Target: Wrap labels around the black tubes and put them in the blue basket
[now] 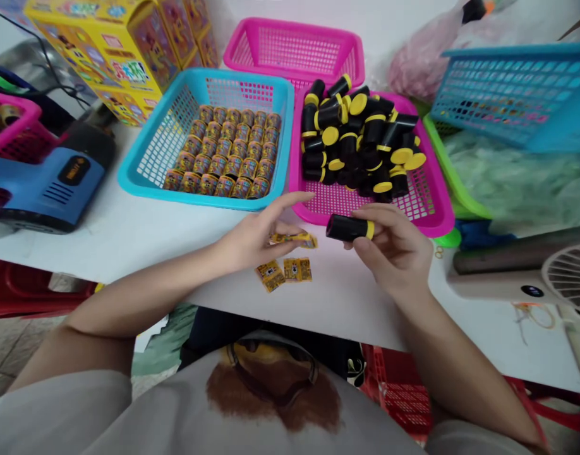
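Currently, the right hand (398, 249) holds a single black tube (344, 227) between thumb and fingers. The tube lies roughly level above the white table (356, 303), just in front of the pink basket (335, 202); its yellow cap (370, 229) is on the right, and its black end points left. The left hand (254, 240) holds a yellow wrapper (294, 239), with the index finger extended and spread wide from the thumb. Two flat packets (283, 272) lie on the table, just below the left hand. The pink basket contains a loose pile of capped tubes (356, 139). Left of it, the blue basket (186, 197) contains rows of patterned tubes (226, 151). A blue power tool (57, 189) lies at far left; a fan (572, 278) is at far right.
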Motion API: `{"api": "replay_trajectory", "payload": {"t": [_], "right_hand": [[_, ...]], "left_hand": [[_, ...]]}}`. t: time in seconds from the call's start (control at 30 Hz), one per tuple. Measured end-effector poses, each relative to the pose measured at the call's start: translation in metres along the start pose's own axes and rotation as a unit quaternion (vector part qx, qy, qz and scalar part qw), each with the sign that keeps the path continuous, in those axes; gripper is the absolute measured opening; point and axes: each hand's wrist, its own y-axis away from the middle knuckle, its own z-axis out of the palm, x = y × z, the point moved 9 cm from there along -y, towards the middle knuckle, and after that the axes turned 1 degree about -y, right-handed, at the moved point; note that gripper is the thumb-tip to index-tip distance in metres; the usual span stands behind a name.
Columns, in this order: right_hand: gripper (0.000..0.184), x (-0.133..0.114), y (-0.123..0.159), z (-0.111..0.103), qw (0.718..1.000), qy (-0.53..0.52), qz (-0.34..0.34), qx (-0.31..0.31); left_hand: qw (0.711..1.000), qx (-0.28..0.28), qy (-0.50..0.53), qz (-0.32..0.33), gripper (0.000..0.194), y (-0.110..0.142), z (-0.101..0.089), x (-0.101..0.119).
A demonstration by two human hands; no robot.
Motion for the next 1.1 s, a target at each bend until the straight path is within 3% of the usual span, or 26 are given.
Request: {"api": "replay_trajectory", "payload": {"t": [0.17,0.3,0.43,0.67,0.83,1.1], "right_hand": [[0.029,-0.002,0.0,0.003,1.0,-0.001,0.016,-0.006],[0.032,0.002,0.0,0.005,0.998,-0.053,0.036,-0.003],[0.023,0.008,0.002,0.004,0.991,-0.113,0.066,0.02],[0.022,0.012,0.004,0.014,0.982,-0.162,0.095,0.004],[0.02,0.017,0.004,0.018,0.976,-0.187,0.115,0.0],[0.021,0.023,0.007,0.024,0.969,-0.185,0.159,-0.025]], "left_hand": [[0.999,0.036,-0.025,0.005,0.046,0.0,-0.006,0.005],[0.998,0.027,-0.047,0.016,0.065,0.001,-0.004,0.004],[0.991,-0.024,-0.1,0.09,0.076,0.003,0.011,0.006],[0.971,-0.018,-0.112,0.212,0.078,0.004,0.022,0.009],[0.965,0.004,-0.101,0.243,0.083,0.006,0.016,0.016],[0.947,-0.003,-0.073,0.311,0.075,0.011,0.019,0.021]]}}
